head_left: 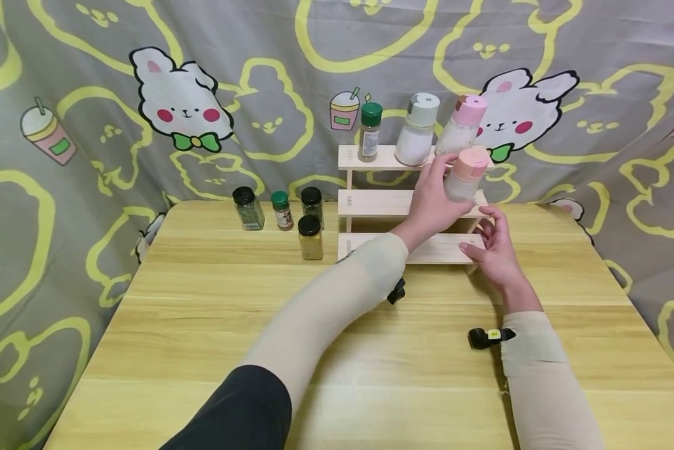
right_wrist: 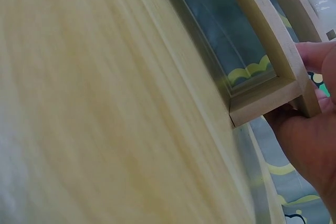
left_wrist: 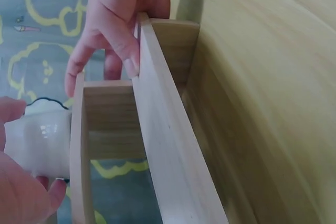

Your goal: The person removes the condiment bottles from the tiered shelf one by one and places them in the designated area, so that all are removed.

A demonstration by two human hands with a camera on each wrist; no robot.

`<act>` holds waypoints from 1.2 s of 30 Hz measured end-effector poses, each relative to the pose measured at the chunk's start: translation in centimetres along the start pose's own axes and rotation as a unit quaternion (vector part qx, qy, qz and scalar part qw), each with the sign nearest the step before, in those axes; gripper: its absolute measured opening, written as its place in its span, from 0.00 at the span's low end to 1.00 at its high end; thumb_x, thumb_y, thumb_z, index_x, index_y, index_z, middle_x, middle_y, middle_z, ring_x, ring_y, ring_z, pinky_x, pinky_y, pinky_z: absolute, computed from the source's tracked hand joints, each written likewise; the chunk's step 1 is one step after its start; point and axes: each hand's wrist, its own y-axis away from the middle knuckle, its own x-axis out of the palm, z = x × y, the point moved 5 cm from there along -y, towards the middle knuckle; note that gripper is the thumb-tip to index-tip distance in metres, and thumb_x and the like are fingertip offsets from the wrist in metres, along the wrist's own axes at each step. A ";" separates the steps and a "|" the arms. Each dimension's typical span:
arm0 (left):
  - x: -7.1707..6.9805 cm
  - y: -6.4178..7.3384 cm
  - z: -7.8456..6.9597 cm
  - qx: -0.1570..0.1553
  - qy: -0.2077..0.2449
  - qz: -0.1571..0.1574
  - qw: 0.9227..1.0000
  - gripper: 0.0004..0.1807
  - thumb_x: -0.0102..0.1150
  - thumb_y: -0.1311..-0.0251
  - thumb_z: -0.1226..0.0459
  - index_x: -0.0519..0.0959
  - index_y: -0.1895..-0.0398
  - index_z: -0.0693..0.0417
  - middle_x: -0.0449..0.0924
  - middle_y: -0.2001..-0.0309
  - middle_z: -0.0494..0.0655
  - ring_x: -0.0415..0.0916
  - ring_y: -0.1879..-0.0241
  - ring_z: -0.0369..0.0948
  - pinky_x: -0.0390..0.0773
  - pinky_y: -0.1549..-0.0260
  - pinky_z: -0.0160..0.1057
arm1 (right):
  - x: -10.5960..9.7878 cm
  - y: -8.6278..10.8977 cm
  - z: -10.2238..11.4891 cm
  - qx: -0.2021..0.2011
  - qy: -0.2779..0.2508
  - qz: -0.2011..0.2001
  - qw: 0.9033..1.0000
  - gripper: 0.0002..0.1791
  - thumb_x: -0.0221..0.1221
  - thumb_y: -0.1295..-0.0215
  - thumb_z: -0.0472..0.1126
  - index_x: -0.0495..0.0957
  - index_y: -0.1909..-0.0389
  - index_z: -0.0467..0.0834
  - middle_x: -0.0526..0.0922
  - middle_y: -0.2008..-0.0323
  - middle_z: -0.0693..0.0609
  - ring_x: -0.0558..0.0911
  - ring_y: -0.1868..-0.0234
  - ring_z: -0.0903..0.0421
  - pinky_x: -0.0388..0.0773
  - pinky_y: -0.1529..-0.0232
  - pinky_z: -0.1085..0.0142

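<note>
My left hand (head_left: 435,203) grips a glass shaker (head_left: 462,188) with a peach lid, at the right end of the middle shelf of a three-step wooden rack (head_left: 379,203). In the left wrist view the shaker's pale body (left_wrist: 42,142) stands against the shelf edge, with fingers around it. My right hand (head_left: 497,253) holds the rack's right end, thumb on the lowest board, as the right wrist view also shows. Along the top shelf stand a green-capped spice bottle (head_left: 369,134), a white-lidded shaker (head_left: 417,131) and a pink-lidded shaker (head_left: 463,122).
Left of the rack on the wooden table (head_left: 202,325) stand a black-capped herb jar (head_left: 249,211), a small green-capped bottle (head_left: 282,212), another black-capped jar (head_left: 312,203) and a jar of yellow powder (head_left: 311,240). A patterned curtain (head_left: 281,37) hangs behind.
</note>
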 end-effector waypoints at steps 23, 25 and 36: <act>0.4 -0.7 -0.4 -0.004 -0.021 -0.005 1.000 0.47 0.79 0.53 0.64 0.61 0.31 0.43 0.69 0.41 0.42 0.67 0.44 0.33 0.65 0.43 0.30 | 0.1 -0.1 0.2 0.003 -0.008 0.002 1.000 0.47 0.51 0.44 0.09 0.55 0.30 0.49 0.68 0.38 0.44 0.67 0.38 0.45 0.77 0.50 0.70; 0.3 -0.7 -0.4 -0.004 -0.019 -0.006 1.000 0.47 0.79 0.53 0.64 0.61 0.31 0.43 0.69 0.41 0.42 0.67 0.44 0.33 0.65 0.43 0.30 | 0.2 -0.1 0.2 0.003 -0.006 0.005 1.000 0.47 0.51 0.44 0.09 0.55 0.30 0.49 0.68 0.38 0.44 0.67 0.38 0.45 0.76 0.50 0.70; -0.6 -0.6 -0.7 0.003 -0.013 -0.002 1.000 0.48 0.80 0.54 0.64 0.60 0.32 0.42 0.68 0.42 0.39 0.66 0.44 0.31 0.64 0.43 0.29 | 0.1 0.0 -0.1 0.001 -0.002 0.001 1.000 0.47 0.51 0.44 0.09 0.55 0.30 0.50 0.66 0.36 0.41 0.62 0.35 0.37 0.75 0.47 0.70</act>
